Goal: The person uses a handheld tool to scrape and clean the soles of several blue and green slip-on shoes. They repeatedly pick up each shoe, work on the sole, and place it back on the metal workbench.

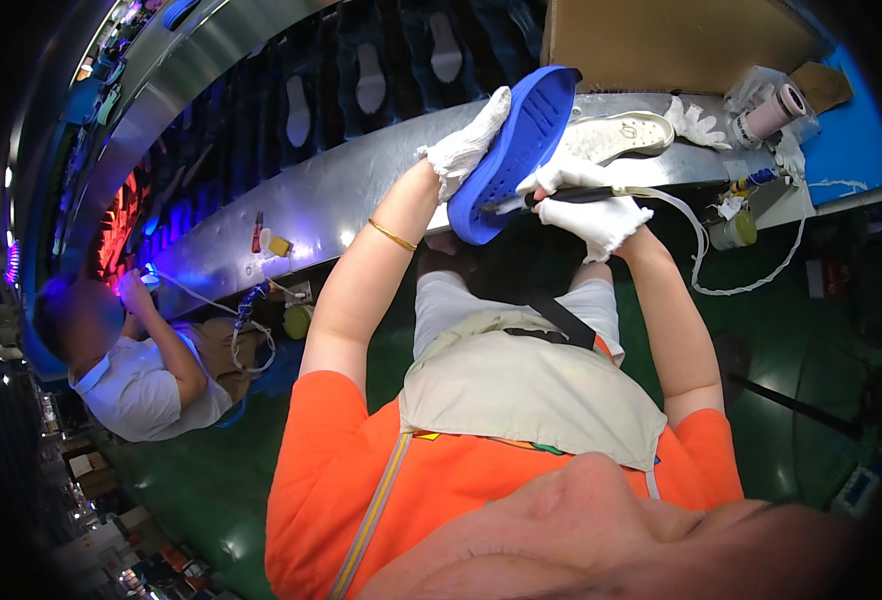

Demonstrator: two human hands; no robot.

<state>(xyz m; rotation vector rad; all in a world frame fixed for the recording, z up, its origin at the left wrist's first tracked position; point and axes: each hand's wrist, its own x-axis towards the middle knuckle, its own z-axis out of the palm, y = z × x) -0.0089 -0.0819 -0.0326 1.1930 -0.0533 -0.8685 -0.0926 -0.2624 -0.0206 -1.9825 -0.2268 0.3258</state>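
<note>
My left hand (464,152), in a white knit glove, grips the left edge of a blue shoe sole (523,138). The sole is tilted up above the metal ledge, its perforated, grooved face toward me. My right hand (593,214), also gloved, is closed round a dark-handled brush-like tool (573,195). The tool's pale tip meets the lower part of the sole; whether it is a brush I cannot make out fully. A white hose (699,250) trails from its back end. Just behind my right hand lies an off-white shoe sole (629,134) on the ledge.
A spare white glove (698,123) and a pink roll (773,113) lie on the right, with a small jar (733,233) below. A cardboard box (681,50) stands behind. Grey soles (370,78) sit on the dark conveyor. Another person (156,370) works at the left.
</note>
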